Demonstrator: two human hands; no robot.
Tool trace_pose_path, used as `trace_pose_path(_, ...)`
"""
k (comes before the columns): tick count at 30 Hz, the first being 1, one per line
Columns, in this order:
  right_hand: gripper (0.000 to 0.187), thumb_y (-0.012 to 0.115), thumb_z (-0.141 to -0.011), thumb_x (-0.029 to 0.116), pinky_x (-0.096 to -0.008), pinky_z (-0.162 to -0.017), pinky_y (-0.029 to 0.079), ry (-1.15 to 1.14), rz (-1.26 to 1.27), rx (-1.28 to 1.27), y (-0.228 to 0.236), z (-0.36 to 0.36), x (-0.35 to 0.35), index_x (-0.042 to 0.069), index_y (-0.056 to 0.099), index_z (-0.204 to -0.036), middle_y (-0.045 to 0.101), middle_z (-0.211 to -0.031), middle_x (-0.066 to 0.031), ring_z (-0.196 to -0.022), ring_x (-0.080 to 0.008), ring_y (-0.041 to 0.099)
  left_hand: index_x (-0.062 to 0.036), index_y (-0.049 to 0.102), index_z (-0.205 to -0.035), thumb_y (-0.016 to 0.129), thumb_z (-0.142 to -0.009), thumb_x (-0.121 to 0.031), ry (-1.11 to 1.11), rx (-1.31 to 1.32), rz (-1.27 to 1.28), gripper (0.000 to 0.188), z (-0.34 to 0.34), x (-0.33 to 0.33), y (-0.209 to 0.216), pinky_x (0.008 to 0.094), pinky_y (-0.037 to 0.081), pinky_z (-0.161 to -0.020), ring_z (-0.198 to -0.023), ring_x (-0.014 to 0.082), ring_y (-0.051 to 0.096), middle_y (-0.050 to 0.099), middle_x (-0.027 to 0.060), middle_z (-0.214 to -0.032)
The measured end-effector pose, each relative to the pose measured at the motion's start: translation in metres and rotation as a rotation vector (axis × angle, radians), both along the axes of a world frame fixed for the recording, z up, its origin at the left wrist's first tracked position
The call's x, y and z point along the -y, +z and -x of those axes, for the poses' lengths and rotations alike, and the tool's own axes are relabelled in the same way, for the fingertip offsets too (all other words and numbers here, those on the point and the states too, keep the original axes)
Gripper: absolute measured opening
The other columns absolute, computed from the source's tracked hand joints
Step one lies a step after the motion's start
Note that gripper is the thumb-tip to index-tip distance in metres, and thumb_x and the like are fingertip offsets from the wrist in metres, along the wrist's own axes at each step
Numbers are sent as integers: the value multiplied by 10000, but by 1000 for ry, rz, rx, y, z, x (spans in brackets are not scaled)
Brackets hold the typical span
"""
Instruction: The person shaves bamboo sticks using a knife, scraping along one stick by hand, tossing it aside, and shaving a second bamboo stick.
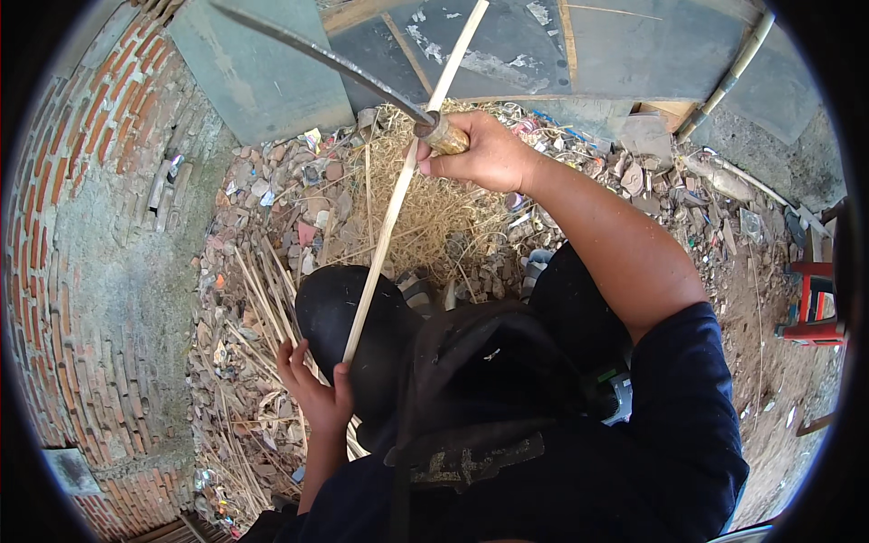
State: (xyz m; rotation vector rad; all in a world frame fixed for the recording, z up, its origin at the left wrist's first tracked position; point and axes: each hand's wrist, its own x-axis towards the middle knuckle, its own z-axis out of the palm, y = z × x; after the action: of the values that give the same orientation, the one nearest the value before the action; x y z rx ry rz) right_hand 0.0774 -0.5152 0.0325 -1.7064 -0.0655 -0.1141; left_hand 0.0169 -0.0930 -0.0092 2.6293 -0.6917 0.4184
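Note:
In my right hand point(484, 154) is a long-bladed knife, my fingers closed round its worn wooden handle point(445, 138). The narrow dark blade point(326, 60) points up and to the left. A pale, slender bamboo strip point(387, 228) slants from the top of the view down past my left knee, crossing beneath the knife by my right thumb. Its lower end meets the thumb of my left hand point(319, 398), whose fingers curve on the strip's left side. The hand partly hides that end.
Several long pale strips point(268, 294) lie beside my left leg. Ahead is a heap of fine shavings point(430, 213) on rubble-strewn ground point(253, 181). A brick wall point(100, 271) bounds the left, grey panels point(634, 50) the far side. A red stool point(812, 308) stands right.

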Motion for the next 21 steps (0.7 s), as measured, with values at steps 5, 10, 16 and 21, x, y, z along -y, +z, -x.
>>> trace_pose_path(5, 259, 755, -848, 321, -417, -775, 539, -73, 561, 12, 13, 6, 3, 96, 715, -971, 707, -862, -119, -811, -286, 694, 43, 408, -1416, 416, -1019, -541, 1, -46, 41, 706, -13, 2, -18, 544, 287, -1127, -1369, 493, 352, 310, 328, -1490)
trace_pose_path(10, 150, 716, -762, 212, -461, -775, 574, 3, 1098, 27, 28, 16, -7, 159, 707, -903, 717, -839, -95, -840, -305, 711, 70, 342, -1454, 432, -1028, -465, 13, -69, 117, 690, -12, 5, -23, 530, 282, -1142, -1379, 490, 343, 299, 330, -1497)
trace_pose_path(16, 128, 685, -789, 195, -450, -792, 566, 27, 1004, -105, 17, -1, 6, 136, 696, -902, 717, -848, -108, -835, -301, 705, 75, 319, -1467, 484, -1010, -419, 4, -90, 133, 693, -17, 9, -20, 528, 260, -1156, -1393, 492, 327, 284, 336, -1510)
trace_pose_path(21, 118, 651, -831, 198, -444, -827, 569, 35, 945, -229, 8, -4, -7, 120, 687, -912, 707, -867, -123, -856, -295, 703, 70, 319, -1470, 519, -995, -387, 28, -89, 89, 689, -14, 8, -23, 530, 247, -1160, -1399, 495, 319, 281, 333, -1519)
